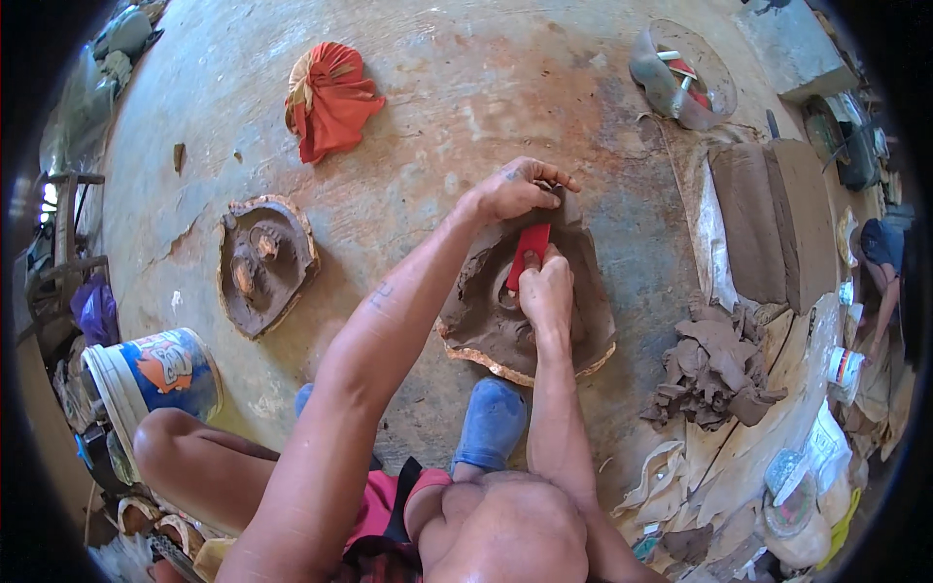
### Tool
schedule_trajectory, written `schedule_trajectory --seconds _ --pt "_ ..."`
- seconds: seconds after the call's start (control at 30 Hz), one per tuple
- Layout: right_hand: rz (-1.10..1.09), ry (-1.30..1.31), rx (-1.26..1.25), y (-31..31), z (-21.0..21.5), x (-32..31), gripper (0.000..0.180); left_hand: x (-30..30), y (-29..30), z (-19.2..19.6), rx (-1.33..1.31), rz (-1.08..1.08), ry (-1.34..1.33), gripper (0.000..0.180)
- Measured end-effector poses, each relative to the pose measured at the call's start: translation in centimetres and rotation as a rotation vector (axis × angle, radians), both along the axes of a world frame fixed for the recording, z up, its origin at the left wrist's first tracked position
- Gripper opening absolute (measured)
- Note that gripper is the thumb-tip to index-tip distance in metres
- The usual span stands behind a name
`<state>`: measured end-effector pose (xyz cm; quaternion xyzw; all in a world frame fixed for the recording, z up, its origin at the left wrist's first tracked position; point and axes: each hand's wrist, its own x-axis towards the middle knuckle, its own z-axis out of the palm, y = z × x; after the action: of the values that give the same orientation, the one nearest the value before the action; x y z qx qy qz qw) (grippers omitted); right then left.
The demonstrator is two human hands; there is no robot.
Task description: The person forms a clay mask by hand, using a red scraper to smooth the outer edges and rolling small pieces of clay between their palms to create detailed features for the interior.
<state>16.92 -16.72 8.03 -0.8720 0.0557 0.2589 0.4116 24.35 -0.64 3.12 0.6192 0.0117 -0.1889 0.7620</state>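
Note:
In front of my feet lies a rough-rimmed mould (489, 365) lined with dark brown wet clay (590, 330). My right hand (546, 291) grips a flat red scraper (534, 240) and holds it against the clay inside the hollow. At the mould's far rim, my left hand (525, 190) has its fingers bent around the edge of the clay, thumb toward the inside. Part of what those fingers pinch is hidden. A second mould (309, 233), also lined with clay and with two raised lumps inside, rests on the floor to the left.
A clay block (753, 219) stands at the right, with a heap of clay scraps (714, 369) nearer me. Farther off are an orange-red cloth bundle (335, 102) and a clear tub (661, 92) holding small items. A white bucket (121, 374) stands left of my knee.

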Motion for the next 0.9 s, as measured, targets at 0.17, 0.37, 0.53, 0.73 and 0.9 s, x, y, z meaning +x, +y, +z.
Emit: schedule_trajectory --seconds 0.17,0.37,0.53,0.73,0.9 --pt "0.107 -0.033 -0.02 -0.9 -0.6 0.5 0.024 -0.2 -0.5 0.6 -0.058 0.075 -0.055 0.04" --pt "0.285 -0.073 -0.028 -0.5 -0.6 -0.4 0.022 -2.0 0.6 1.4 -0.264 0.185 -0.056 0.044" --pt "0.45 -0.141 -0.046 -0.8 -0.3 -0.8 0.022 -3.0 1.1 2.9 -0.387 0.287 -0.055 0.045" --pt "0.617 -0.11 -0.11 -1.0 -0.2 -1.2 0.023 -4.9 1.6 4.9 -0.469 0.415 -0.111 0.047" --pt "0.667 -0.041 -0.113 -1.1 -0.4 -2.5 0.024 -6.7 2.8 4.9 -0.508 0.506 -0.187 0.049"
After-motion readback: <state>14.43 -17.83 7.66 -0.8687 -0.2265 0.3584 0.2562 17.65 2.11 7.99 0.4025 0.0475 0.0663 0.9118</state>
